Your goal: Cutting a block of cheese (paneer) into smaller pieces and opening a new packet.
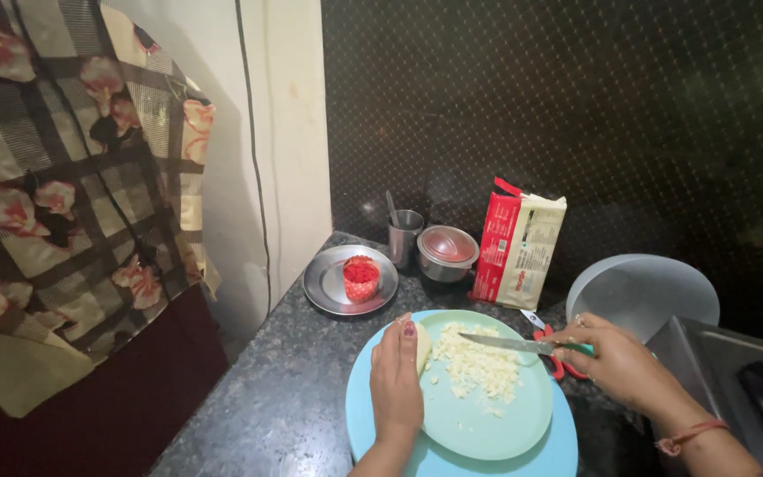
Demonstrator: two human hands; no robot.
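On round green plate (496, 424), left hand (396, 380) gripping pale block (422, 346), right hand (620, 362) clutching steel knife (505, 343).

You are standing in a home kitchen. In front of you a dark speckled stone desk (284, 389) runs along a wall of dark patterned tiles (576, 106), with a plain cream wall (298, 132) at the corner. On the desk sit a round steel plate (328, 287), a steel cup holding a spoon (404, 235), a small lidded steel pot (447, 253) and a red-and-white food packet (517, 240). A pale green round chopping plate (496, 424) carries chopped white food (479, 367). A flowered checked cloth (64, 177) hangs at your left.
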